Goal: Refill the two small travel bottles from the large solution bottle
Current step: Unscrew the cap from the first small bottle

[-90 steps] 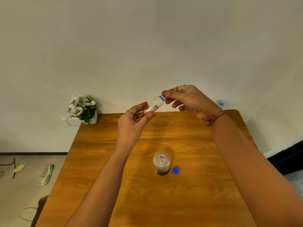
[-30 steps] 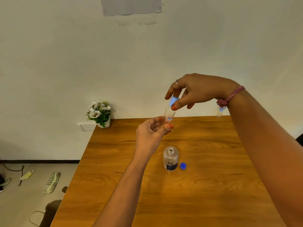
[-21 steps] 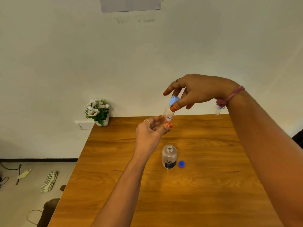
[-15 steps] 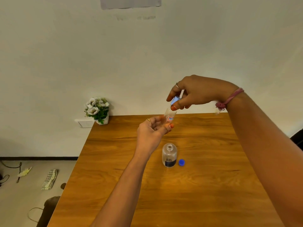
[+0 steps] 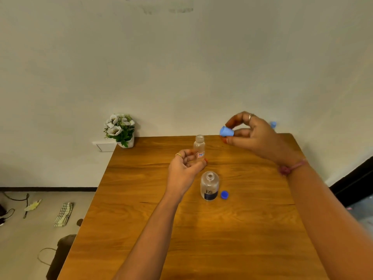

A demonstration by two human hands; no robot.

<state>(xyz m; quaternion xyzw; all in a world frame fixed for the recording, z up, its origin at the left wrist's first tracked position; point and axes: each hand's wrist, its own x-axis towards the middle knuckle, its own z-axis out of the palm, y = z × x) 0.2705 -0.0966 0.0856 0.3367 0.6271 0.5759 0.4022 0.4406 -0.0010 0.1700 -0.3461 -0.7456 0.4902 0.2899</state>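
We see the left hand (image 5: 184, 168) pinching the small bottle (image 5: 199, 147) upright, its top open. The right hand (image 5: 254, 136) pinches the light blue cap (image 5: 226, 131).

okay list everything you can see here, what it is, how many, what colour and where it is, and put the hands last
small bottle: one, clear with a red and white label, uncapped, held upright above the table
light blue cap: one, held in the air to the right of the small bottle
second small bottle: one, only its light blue top shows, behind the right hand
large bottle: one, clear with a dark label, open, standing mid-table
dark blue cap: one, on the table right of the large bottle
table: one, brown wood
flower pot: one, white flowers, far left corner of the table
cloth: one, checked, on the floor left
left hand: grips the small bottle
right hand: pinches the light blue cap
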